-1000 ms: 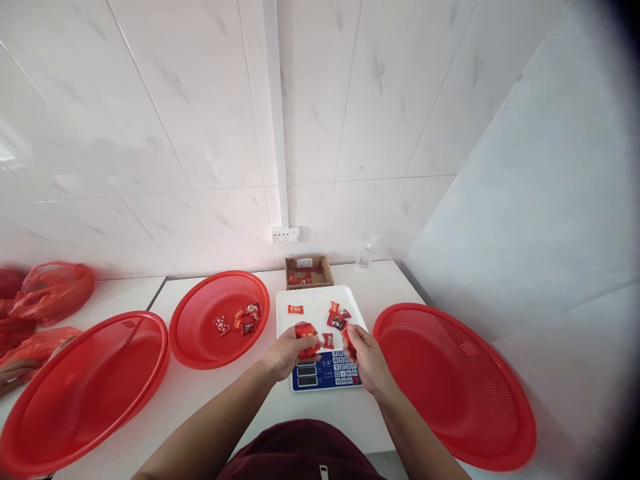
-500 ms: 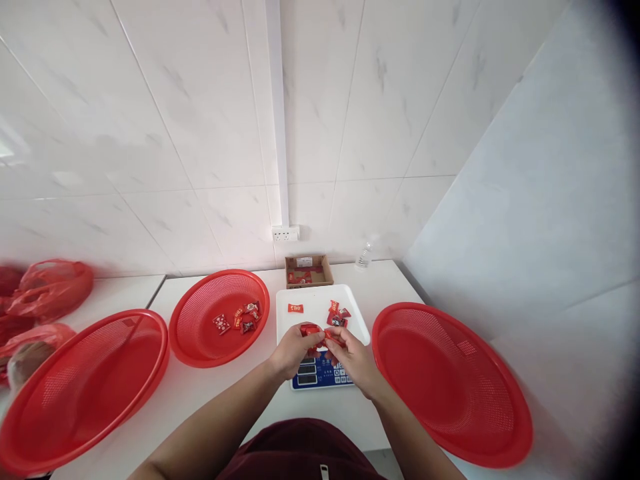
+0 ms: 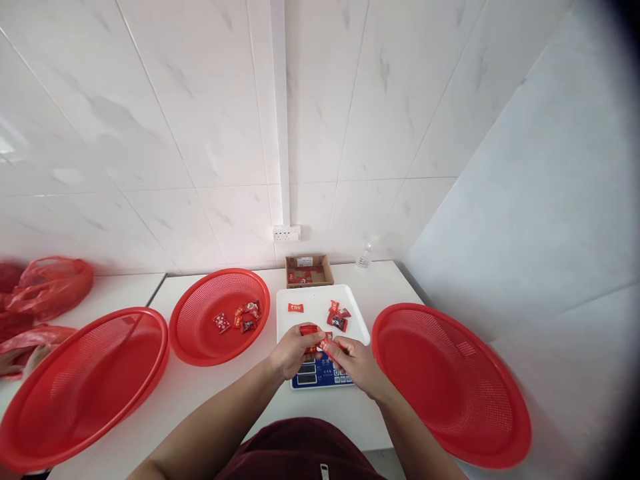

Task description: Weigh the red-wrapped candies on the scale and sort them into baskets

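Observation:
Over the front of a white weighing scale [image 3: 313, 297], my two hands meet around small red wrapped candies. My left hand [image 3: 294, 352] is closed on a few red candy packets [image 3: 310, 331]. Thumb and fingers of my right hand [image 3: 357, 360] pinch a red candy [image 3: 329, 344] against that bunch. On the scale's plate lie a single red candy [image 3: 295, 308] at the left and a small cluster of red and dark candies [image 3: 338, 320] at the right. My hands partly cover the blue keypad panel [image 3: 320, 375].
A red basket [image 3: 183, 303] left of the scale holds several candies. Other red baskets stand at far left [image 3: 159, 347] and right [image 3: 520, 407]. Behind the scale are a cardboard box [image 3: 327, 272] with candies and a clear bottle [image 3: 365, 256]. Another person's hands [image 3: 35, 360] touch red plastic bags [image 3: 55, 287].
My right hand has shifted its fingers, and the pinched candy now shows more of its face. At far left, the other person's hands have moved at the bag. The scale's candies lie as before.

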